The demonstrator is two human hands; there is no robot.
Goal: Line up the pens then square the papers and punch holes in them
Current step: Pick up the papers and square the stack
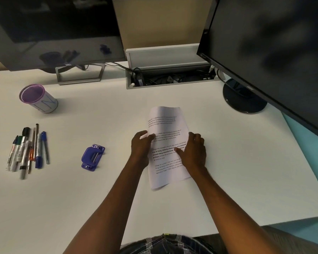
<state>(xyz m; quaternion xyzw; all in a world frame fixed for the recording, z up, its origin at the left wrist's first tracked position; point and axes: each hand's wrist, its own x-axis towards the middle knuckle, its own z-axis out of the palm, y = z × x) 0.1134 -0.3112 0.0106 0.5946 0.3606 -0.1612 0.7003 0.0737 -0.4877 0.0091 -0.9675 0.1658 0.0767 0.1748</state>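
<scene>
A stack of printed papers (166,125) stands on its lower edge on the white desk (228,162), tilted away from me. My left hand (141,145) grips its left edge and my right hand (193,151) grips its right edge. Several pens and markers (28,149) lie side by side at the far left, roughly parallel. A blue hole punch (92,157) lies on the desk between the pens and the papers.
A purple-rimmed pen cup (38,99) stands behind the pens. Two monitors rise at the back, one at the left (59,30) and one at the right (268,52) on a round base (244,98). An open cable tray (170,77) sits between them.
</scene>
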